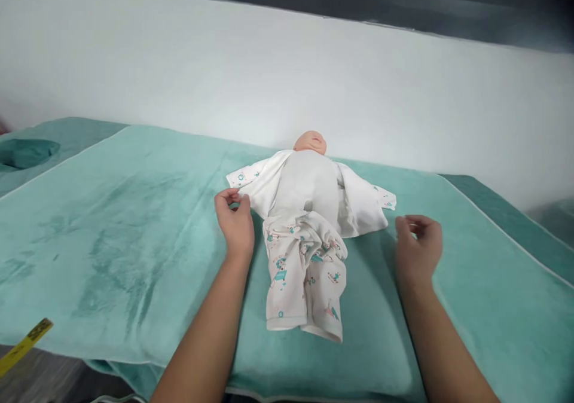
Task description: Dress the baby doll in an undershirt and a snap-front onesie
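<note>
A baby doll [308, 176] lies on its back on a teal towel [134, 223], head toward the wall. It wears a white printed sleepsuit [305, 259]; the top lies spread open at both sides and the legs are bunched below. My left hand [235, 217] pinches the edge of the left flap beside the doll's body. My right hand [417, 244] hovers just right of the right flap, fingers curled, holding nothing I can see.
The towel covers a padded table against a white wall [287, 74]. A second teal cloth [27, 152] lies at the far left. A yellow tape strip [24, 346] hangs off the table's front left edge.
</note>
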Available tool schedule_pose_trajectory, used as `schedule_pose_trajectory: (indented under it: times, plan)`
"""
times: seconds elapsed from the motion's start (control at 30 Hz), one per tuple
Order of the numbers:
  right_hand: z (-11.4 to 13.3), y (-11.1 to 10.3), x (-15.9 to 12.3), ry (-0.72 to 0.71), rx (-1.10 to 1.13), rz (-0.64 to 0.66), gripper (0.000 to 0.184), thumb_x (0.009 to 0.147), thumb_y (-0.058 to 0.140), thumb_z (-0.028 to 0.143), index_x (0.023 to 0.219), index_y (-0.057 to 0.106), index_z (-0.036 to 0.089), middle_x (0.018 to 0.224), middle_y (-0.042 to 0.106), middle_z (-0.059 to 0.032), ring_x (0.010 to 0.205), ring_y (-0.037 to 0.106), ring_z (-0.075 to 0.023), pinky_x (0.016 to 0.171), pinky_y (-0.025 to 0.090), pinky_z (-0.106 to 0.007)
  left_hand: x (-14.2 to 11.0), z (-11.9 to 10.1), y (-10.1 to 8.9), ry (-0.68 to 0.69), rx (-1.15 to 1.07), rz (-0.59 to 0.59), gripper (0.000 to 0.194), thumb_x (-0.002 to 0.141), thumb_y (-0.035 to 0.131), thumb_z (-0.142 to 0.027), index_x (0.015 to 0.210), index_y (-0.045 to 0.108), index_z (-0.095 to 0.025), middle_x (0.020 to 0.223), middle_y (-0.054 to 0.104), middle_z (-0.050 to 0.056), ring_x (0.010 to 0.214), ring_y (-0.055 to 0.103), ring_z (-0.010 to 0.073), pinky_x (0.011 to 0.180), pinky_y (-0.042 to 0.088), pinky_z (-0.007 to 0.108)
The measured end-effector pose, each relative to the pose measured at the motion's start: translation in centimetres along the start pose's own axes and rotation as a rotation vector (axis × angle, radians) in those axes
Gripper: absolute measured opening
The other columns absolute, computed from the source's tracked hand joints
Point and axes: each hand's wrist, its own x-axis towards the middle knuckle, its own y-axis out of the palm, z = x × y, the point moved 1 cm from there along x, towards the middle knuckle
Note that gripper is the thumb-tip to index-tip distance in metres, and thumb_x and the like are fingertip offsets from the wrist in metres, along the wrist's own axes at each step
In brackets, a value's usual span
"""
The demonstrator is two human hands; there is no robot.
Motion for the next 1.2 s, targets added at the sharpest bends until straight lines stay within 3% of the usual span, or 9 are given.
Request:
schedule_pose_trajectory:
  times: [0.1, 0.17, 0.23, 0.43, 0.53, 0.77, 1.0, 1.1, 1.2]
  plan:
    - [1.8, 1.0, -2.6, -0.043, -0.002, 0.261, 0.025, 0.079, 0.066, 0.044, 0.089, 0.064, 0.021, 0.084, 0.063, -0.0018, 0.076, 0.055, -0.0175, 0.072, 0.043, -0.033, -0.9, -1.0, -0.3, 0.016, 0.062, 0.283, 0.006, 0.073, 0.064, -0.017, 0.078, 0.064, -0.021, 0.082, 0.060, 0.000, 0.081, 0.054, 0.0147, 0.075, 0.041, 0.024]
    - [3.0, 2.1, -3.9, -0.061, 0.080, 0.565, 0.023, 0.082, 0.065, 0.043, 0.090, 0.065, 0.021, 0.086, 0.065, -0.0018, 0.077, 0.057, -0.0172, 0.073, 0.044, -0.032, -1.3, -1.6, -0.3, -0.092, 0.059, 0.547, 0.004, 0.073, 0.065, -0.020, 0.075, 0.068, -0.020, 0.076, 0.061, 0.001, 0.074, 0.054, 0.0157, 0.069, 0.040, 0.025]
    - [3.8, 2.6, -4.5, -0.067, 0.142, 0.749, 0.022, 0.085, 0.062, 0.042, 0.090, 0.065, 0.021, 0.086, 0.065, -0.0017, 0.078, 0.056, -0.0172, 0.074, 0.044, -0.031, -1.4, -2.1, -0.4, -0.209, 0.051, 0.753, 0.008, 0.074, 0.065, -0.025, 0.076, 0.070, -0.019, 0.073, 0.061, 0.001, 0.071, 0.053, 0.0162, 0.065, 0.039, 0.026]
    - [4.2, 2.3, -4.4, -0.064, 0.327, 0.960, 0.020, 0.079, 0.069, 0.036, 0.092, 0.063, 0.022, 0.095, 0.062, -0.0024, 0.084, 0.056, -0.0179, 0.077, 0.046, -0.031, -1.0, -3.2, -1.5, -0.237, 0.054, 1.055, 0.011, 0.074, 0.070, -0.030, 0.079, 0.069, -0.020, 0.085, 0.061, 0.003, 0.078, 0.054, 0.0167, 0.067, 0.040, 0.025]
    - [4.5, 2.4, -4.2, -0.052, 0.330, 0.985, 0.020, 0.082, 0.066, 0.038, 0.093, 0.063, 0.022, 0.092, 0.062, -0.0020, 0.084, 0.056, -0.0176, 0.077, 0.045, -0.031, -1.1, -2.9, -1.6, -0.189, 0.065, 1.055, 0.008, 0.074, 0.070, -0.027, 0.074, 0.067, -0.020, 0.085, 0.059, 0.002, 0.075, 0.053, 0.0153, 0.065, 0.039, 0.025]
    - [5.3, 3.4, -2.6, -0.048, 0.172, 1.078, 0.029, 0.088, 0.056, 0.047, 0.083, 0.064, 0.019, 0.076, 0.060, 0.0000, 0.071, 0.051, -0.0148, 0.066, 0.041, -0.028, -1.8, -1.7, -0.1, -0.045, -0.041, 0.702, 0.009, 0.073, 0.071, -0.026, 0.074, 0.064, -0.021, 0.115, 0.066, 0.006, 0.108, 0.057, 0.0221, 0.087, 0.042, 0.029]
    - [6.4, 2.4, -2.4, -0.103, 0.109, 1.291, 0.013, 0.082, 0.060, 0.032, 0.079, 0.059, 0.020, 0.075, 0.055, 0.0030, 0.069, 0.047, -0.0132, 0.063, 0.039, -0.026, -1.5, -0.7, 0.7, -0.117, -0.067, 0.779, 0.012, 0.077, 0.068, -0.028, 0.078, 0.059, -0.020, 0.138, 0.056, 0.010, 0.129, 0.049, 0.0256, 0.106, 0.033, 0.037]
    - [6.6, 2.3, -2.9, -0.209, 0.019, 1.168, 0.016, 0.083, 0.058, 0.033, 0.074, 0.055, 0.021, 0.067, 0.050, 0.0039, 0.063, 0.043, -0.0123, 0.058, 0.035, -0.025, -1.4, -0.5, 0.8, -0.119, -0.089, 0.775, 0.014, 0.077, 0.070, -0.029, 0.077, 0.059, -0.020, 0.137, 0.057, 0.010, 0.128, 0.050, 0.0259, 0.106, 0.033, 0.037]
    - [6.5, 2.7, -2.5, -0.326, -0.092, 0.803, 0.018, 0.083, 0.056, 0.035, 0.073, 0.050, 0.022, 0.063, 0.050, 0.0038, 0.059, 0.042, -0.0127, 0.056, 0.034, -0.027, -1.4, -0.6, 0.9, -0.143, -0.118, 0.747, 0.016, 0.076, 0.071, -0.029, 0.076, 0.058, -0.019, 0.134, 0.059, 0.010, 0.125, 0.052, 0.0250, 0.104, 0.036, 0.036]
